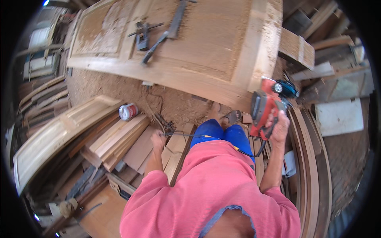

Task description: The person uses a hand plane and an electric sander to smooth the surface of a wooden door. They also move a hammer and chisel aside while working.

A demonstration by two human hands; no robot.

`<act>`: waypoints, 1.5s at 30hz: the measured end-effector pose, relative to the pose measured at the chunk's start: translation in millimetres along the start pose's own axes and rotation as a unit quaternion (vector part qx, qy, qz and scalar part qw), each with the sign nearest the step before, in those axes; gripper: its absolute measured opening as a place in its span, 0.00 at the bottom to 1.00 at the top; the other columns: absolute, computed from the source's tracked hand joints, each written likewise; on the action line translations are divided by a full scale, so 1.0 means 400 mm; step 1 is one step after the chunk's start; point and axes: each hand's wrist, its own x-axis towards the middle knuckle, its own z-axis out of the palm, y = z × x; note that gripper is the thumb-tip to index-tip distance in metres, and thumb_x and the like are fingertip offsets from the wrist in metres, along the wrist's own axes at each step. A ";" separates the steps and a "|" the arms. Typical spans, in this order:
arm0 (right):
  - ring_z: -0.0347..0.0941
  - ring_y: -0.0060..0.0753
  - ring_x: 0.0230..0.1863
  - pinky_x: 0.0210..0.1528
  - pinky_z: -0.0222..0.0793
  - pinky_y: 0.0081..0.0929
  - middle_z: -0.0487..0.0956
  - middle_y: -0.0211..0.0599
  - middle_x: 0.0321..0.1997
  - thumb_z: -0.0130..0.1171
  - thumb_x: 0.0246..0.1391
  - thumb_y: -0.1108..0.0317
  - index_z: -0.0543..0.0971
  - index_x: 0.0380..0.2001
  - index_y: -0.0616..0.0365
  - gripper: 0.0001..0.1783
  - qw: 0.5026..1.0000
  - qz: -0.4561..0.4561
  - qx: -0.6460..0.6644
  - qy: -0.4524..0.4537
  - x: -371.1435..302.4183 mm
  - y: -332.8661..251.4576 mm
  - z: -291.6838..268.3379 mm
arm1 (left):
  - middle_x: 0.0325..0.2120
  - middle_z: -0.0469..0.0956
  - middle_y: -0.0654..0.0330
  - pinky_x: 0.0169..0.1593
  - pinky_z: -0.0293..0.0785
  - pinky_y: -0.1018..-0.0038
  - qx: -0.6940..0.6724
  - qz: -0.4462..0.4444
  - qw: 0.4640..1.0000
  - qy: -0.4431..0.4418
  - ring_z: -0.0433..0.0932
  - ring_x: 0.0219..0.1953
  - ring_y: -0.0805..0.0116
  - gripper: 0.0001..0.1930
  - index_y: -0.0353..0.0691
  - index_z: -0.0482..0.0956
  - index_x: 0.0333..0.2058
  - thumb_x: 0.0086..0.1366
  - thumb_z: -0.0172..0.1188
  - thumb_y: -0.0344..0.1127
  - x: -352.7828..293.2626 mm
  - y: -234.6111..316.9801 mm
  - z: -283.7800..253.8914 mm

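Note:
My right hand (279, 127) is wrapped round the rear handle of a red and black electric planer (265, 107). The planer is raised beside the near right corner of a panelled wooden door (190, 71), which is strewn with shavings. From the planer a dark power cord (190, 135) with yellow bands runs across my lap to my left hand (158, 139). That hand is closed on the cord, low on the left above stacked boards. On the door lie a small hand plane (142, 37) with a crossbar and a dark long-bladed tool (166, 35).
A teal power tool (289, 89) sits right of the planer. Left stand a pale curved-looking panel (59, 135), stacked timber (119, 139) and a red and white can (128, 112). Long boards (305, 158) line my right side. Shavings cover the ground (103, 87).

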 end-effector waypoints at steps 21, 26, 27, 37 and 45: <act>0.66 0.15 0.20 0.19 0.66 0.18 0.69 0.18 0.25 0.52 0.72 0.44 0.78 0.50 0.48 0.21 0.997 -0.046 -0.009 -0.061 0.095 -0.207 -0.011 | 0.36 0.83 0.49 0.52 0.78 0.71 -0.199 0.232 0.583 0.753 0.81 0.43 0.63 0.16 0.32 0.78 0.37 0.75 0.52 0.42 0.034 0.398 -1.230; 0.67 0.17 0.19 0.19 0.67 0.20 0.71 0.20 0.23 0.49 0.73 0.43 0.78 0.44 0.50 0.21 0.995 -0.045 -0.030 -0.078 0.101 -0.182 0.021 | 0.26 0.78 0.56 0.35 0.77 0.76 0.248 0.364 0.334 0.834 0.75 0.26 0.69 0.24 0.38 0.71 0.31 0.79 0.39 0.50 -0.288 0.411 -1.476; 0.66 0.17 0.19 0.19 0.67 0.20 0.70 0.21 0.24 0.49 0.74 0.44 0.79 0.49 0.51 0.23 0.996 -0.039 -0.039 -0.065 0.088 -0.186 0.039 | 0.28 0.79 0.55 0.36 0.77 0.74 0.257 0.336 0.378 0.823 0.76 0.28 0.67 0.21 0.38 0.74 0.31 0.78 0.42 0.47 -0.292 0.393 -1.472; 0.66 0.18 0.18 0.18 0.64 0.21 0.71 0.21 0.22 0.55 0.72 0.48 0.77 0.37 0.50 0.17 0.997 -0.056 -0.048 -0.027 0.067 -0.141 0.043 | 0.38 0.83 0.38 0.48 0.76 0.46 0.110 -0.065 0.978 0.166 0.82 0.43 0.35 0.16 0.36 0.82 0.41 0.70 0.57 0.44 0.111 -0.114 -0.645; 0.70 0.19 0.16 0.19 0.64 0.21 0.75 0.28 0.19 0.56 0.69 0.51 0.78 0.31 0.58 0.20 0.983 -0.126 -0.133 0.007 0.007 -0.018 0.026 | 0.71 0.67 0.48 0.76 0.52 0.45 0.305 -0.046 0.804 -0.508 0.53 0.76 0.39 0.34 0.49 0.73 0.68 0.67 0.58 0.58 -0.123 0.063 0.085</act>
